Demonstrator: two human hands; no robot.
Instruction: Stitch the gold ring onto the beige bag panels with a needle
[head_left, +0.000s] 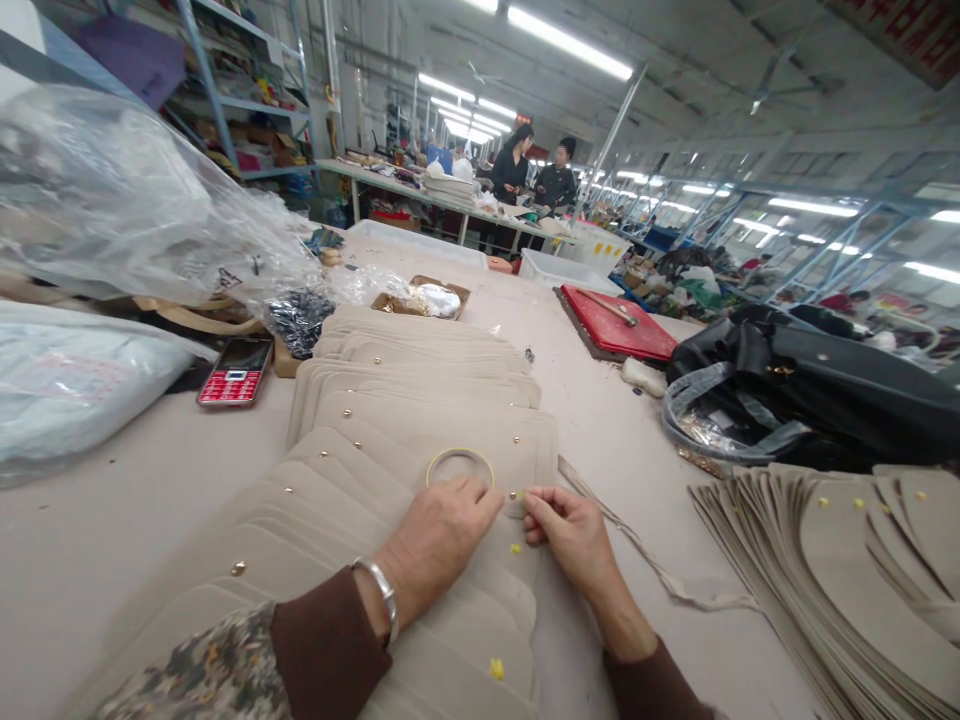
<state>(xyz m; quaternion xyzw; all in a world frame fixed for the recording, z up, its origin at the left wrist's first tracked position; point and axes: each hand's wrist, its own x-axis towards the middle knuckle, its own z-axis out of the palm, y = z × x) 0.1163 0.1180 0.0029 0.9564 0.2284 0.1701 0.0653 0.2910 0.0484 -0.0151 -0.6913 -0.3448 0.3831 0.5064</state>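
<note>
Under workshop ceiling lamps (570,43), the pale desk (600,430) bears fanned beige panels (442,418), with a phone (235,374) to their left, a black bag (855,385) to their right and a loose strap (720,602) just beside them, the left hand (442,530) gripping a yellow-rimmed roll (459,452) over them, the right hand (574,530) pinching a small yellow piece (523,495).

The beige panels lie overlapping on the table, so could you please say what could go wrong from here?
The overlapping beige panels might slide out of line if the left hand drags across them. The yellow ring at that hand could catch a panel edge. The yellow bits might be rubbed off.
</note>
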